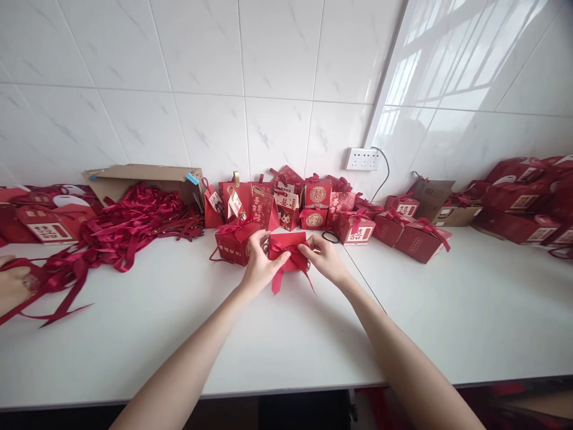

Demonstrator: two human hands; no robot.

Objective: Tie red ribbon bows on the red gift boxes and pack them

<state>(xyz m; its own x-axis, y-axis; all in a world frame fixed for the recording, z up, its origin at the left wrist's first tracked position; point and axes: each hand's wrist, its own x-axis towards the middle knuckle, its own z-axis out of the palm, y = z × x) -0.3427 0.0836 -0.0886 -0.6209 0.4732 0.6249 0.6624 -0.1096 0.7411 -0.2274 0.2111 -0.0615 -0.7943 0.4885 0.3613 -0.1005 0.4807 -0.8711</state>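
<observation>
A small red gift box (286, 240) stands on the white table, a red ribbon bow (293, 254) tied at its front with two tails hanging down. My left hand (264, 260) grips the box's left side, thumb laid on the bow. On the right side my right hand (326, 255) holds the box, its thumb and fingers at the bow's edge. Close by on the left sits another red box (233, 243) with a ribbon on top. Behind my hands stand several red gift boxes and bags (316, 203) with gold and white print.
A heap of red ribbons (134, 224) spills from a cardboard box (143, 174) at left. Another person's hand (15, 283) holds ribbons at the far left. More red boxes (409, 236) line the right side. A power socket (362, 159) is on the tiled wall.
</observation>
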